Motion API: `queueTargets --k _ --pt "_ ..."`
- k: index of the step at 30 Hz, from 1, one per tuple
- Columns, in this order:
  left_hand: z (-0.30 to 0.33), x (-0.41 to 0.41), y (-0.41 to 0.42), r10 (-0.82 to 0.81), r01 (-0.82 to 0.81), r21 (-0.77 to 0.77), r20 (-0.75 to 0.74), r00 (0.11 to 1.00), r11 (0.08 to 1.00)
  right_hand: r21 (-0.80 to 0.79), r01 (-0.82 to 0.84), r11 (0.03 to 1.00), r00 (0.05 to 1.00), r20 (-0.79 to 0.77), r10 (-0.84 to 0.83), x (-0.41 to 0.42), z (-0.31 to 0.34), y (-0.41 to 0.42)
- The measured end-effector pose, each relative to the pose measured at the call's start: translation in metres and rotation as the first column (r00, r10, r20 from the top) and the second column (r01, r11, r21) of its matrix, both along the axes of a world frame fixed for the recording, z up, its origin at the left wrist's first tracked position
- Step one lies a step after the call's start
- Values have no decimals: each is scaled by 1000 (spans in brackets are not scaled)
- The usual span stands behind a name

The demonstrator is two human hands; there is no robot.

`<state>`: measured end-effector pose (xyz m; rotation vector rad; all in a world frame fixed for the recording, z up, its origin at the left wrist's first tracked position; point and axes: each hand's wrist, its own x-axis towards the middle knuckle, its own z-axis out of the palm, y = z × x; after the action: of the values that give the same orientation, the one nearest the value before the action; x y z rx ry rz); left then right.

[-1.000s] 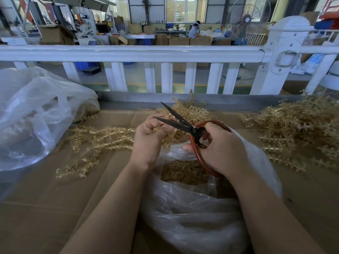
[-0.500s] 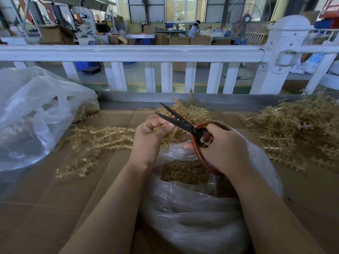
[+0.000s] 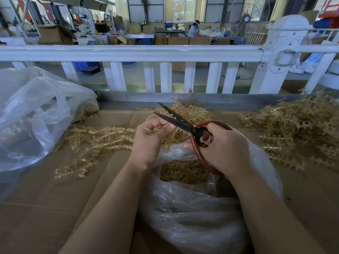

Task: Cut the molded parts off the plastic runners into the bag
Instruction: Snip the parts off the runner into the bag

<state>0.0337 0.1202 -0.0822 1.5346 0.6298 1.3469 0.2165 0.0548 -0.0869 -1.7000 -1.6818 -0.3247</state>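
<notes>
Holding a translucent amber plastic runner [image 3: 166,138] with small molded parts branching off both sides, the left hand [image 3: 149,137] curls its fingers round one end, just above the mouth of the clear crinkled plastic bag [image 3: 192,217]. The right hand [image 3: 222,149] closes its grip round the reddish-brown loop handles of the black-bladed scissors [image 3: 180,122], whose blades stand apart in a narrow V, tips pointing up and away from the bag. The runner's stem passes behind the left fingers, so where exactly the blades meet it is hard to make out; the lower blade lies just beside the left thumb. Inside the bag sits a heap of small amber cut parts [image 3: 183,171], half veiled by the plastic. Left of the bag more amber runners [image 3: 95,140] sprawl on the brown cardboard surface [image 3: 45,208]; right of it a bigger tangled amber pile [image 3: 297,129] runs out of frame. Far left of the bag a second clear sack [image 3: 31,114] blurs its contents.
</notes>
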Motion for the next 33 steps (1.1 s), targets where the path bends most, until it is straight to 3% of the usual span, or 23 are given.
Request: queueTargets --k 6,11,33 --pt "-2 1 0 -56 56 -6 66 996 998 39 -9 999 1000 -12 10 0 1 -2" --pt "-2 4 0 2 -4 17 141 990 1000 56 -17 998 1000 -23 18 -2 1 -3" --pt "1 7 -2 -37 28 58 163 986 998 70 -43 997 997 -53 47 1 -3 1"
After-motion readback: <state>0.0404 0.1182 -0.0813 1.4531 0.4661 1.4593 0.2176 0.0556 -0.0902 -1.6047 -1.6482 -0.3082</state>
